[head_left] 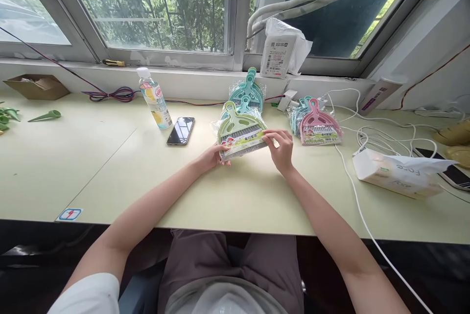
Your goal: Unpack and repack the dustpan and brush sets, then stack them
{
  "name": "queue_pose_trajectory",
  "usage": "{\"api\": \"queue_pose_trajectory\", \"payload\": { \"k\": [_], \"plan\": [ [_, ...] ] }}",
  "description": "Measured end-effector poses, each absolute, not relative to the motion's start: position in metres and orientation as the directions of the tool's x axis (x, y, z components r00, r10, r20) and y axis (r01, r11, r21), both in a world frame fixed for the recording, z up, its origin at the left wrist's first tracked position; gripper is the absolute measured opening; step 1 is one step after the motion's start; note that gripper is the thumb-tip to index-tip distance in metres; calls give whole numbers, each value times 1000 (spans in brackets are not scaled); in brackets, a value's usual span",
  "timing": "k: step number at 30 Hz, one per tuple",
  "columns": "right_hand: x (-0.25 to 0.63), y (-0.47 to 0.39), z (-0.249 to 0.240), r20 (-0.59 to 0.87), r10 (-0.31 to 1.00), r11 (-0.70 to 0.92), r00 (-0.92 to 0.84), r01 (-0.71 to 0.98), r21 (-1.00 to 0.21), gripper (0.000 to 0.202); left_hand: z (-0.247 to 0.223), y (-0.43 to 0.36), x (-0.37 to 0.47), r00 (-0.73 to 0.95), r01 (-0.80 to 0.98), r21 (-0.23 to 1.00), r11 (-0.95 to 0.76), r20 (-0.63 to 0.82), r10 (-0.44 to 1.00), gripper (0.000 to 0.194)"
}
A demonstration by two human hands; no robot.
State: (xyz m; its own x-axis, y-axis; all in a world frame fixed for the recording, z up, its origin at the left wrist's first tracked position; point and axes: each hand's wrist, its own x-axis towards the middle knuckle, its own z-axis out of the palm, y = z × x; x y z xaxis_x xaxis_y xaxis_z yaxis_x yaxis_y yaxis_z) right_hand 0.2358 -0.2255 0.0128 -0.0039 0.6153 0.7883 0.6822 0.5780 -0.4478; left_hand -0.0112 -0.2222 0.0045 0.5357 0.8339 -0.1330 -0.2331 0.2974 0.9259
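The head view faces forward and down, seemingly near the desk (235,201).

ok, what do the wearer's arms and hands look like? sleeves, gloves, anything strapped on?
Left hand and right hand are both ungloved; no rings I can make out. No watch, band or attached cable shows on either arm. The left arm has a short white sleeve at the upper arm; the right arm is bare as far as it shows.

Pale table (235,201) below windows (157,6)
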Motion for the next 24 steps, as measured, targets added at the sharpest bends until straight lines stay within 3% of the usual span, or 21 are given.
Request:
{"api": "queue_pose_trajectory", "payload": {
  "k": [5, 11, 24],
  "plan": [
    [237, -227, 14, 807, 590, 520, 33, 749, -411, 26, 7, -228, -11, 610, -165, 963, 214, -70, 789, 44],
    [240, -225, 14, 803, 591, 527, 78, 716, -458, 27, 5, -231, -7, 636, -126, 980, 153, -39, 771, 52],
    [239, -223, 8, 826, 559, 524, 79, 738, -425, 25, 10, -233, -6, 622, 8, 997, 74, -63, 781, 51]
  ]
}}
